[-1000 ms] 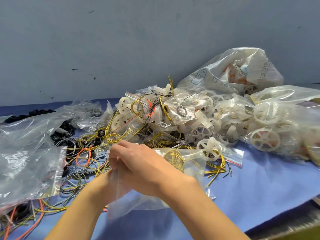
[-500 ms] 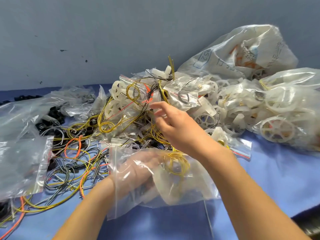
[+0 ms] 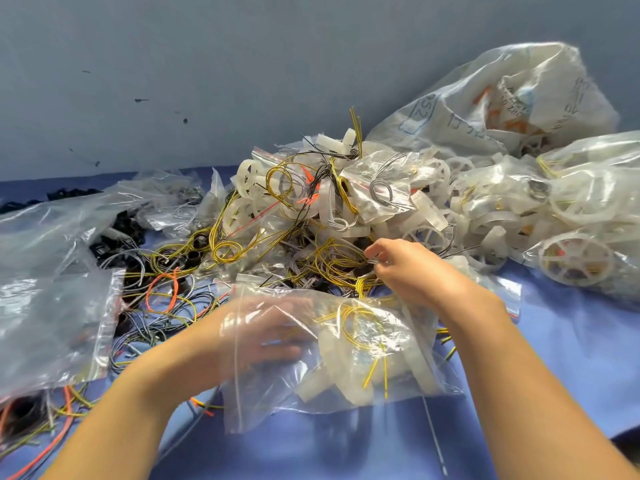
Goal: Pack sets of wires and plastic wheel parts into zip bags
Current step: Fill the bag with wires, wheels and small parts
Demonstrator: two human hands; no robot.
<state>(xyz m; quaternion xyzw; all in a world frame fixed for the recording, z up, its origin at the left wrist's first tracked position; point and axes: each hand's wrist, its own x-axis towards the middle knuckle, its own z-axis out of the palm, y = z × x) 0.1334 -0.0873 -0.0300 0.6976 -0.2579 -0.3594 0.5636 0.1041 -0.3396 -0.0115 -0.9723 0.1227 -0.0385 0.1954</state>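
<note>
Two hands show: one left hand [image 3: 249, 337] and one right hand [image 3: 408, 271]. One zip bag [image 3: 408, 334] is right in front. One big white sack [image 3: 502, 98] with print on it is at the back. One big clear bag [image 3: 52, 306] lies at the left. One wheel bag [image 3: 588, 220] lies at the right. In the middle is one pile, and its small zip bags [image 3: 384, 188] are too many to count. So are the wires [image 3: 225, 251] and the white plastic wheels [image 3: 575, 259]. One blue worktop [image 3: 571, 358] holds it all.
</note>
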